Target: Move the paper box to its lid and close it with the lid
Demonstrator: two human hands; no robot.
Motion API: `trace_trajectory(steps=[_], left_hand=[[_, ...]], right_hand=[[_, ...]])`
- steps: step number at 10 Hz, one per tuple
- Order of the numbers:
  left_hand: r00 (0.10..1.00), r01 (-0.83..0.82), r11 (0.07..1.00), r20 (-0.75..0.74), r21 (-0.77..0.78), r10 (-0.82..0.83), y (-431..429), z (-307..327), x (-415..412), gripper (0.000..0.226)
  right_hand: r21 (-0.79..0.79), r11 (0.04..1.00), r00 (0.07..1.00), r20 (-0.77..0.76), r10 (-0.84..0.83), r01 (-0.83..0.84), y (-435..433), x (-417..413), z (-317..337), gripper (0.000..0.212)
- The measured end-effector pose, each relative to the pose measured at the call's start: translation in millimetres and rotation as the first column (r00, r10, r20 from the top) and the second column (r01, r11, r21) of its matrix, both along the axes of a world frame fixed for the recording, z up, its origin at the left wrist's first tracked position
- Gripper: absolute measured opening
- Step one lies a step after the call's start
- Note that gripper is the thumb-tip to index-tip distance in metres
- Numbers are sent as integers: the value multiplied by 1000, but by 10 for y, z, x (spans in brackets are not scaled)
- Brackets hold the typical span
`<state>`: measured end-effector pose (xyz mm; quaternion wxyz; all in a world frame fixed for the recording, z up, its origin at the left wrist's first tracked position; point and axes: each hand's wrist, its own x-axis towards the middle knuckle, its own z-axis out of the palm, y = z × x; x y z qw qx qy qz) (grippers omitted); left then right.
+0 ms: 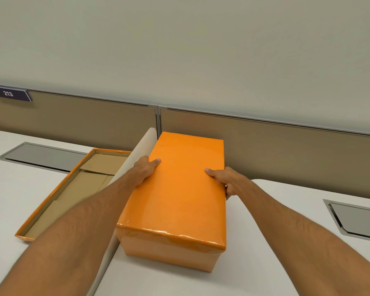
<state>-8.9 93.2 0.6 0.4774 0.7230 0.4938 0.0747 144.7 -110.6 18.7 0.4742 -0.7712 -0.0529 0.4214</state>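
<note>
The paper box (179,189) is a long orange box with a closed orange face turned up. It sits at the left edge of the right-hand white table (286,253), near end toward me. My left hand (144,169) grips its left long side with the thumb on top. My right hand (224,181) grips the right long side the same way. The lid (73,199) is a shallow orange tray lying open side up on the left table, showing brown cardboard inside. It lies just left of the box, and my left forearm partly covers it.
Two white tables meet at a narrow gap under my left forearm. Grey cable hatches are set into the left table (41,157) and the right table (357,218). Brown partition panels (286,150) close off the far edge, with a "213" sign (9,94) at the left.
</note>
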Motion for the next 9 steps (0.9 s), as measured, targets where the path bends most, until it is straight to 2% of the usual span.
trace_trajectory(steps=[5,6,8,9], left_hand=[[998,15,999,-54,48,-12,119,-14,52,67],[999,-32,990,-15,134,35,48,-1,50,65],[991,-84,876,135,476,22,-184,67,42,50],[997,-47,854,75,519,9,-272,159,77,50]], right_hand=[[-5,1000,1000,11,-6,6,67,26,5,85],[6,1000,1000,15,3,-3,62,18,0,87],[-25,999,996,81,-22,24,48,-24,-56,93],[-31,998,974,221,-45,53,-5,-97,-19,89]])
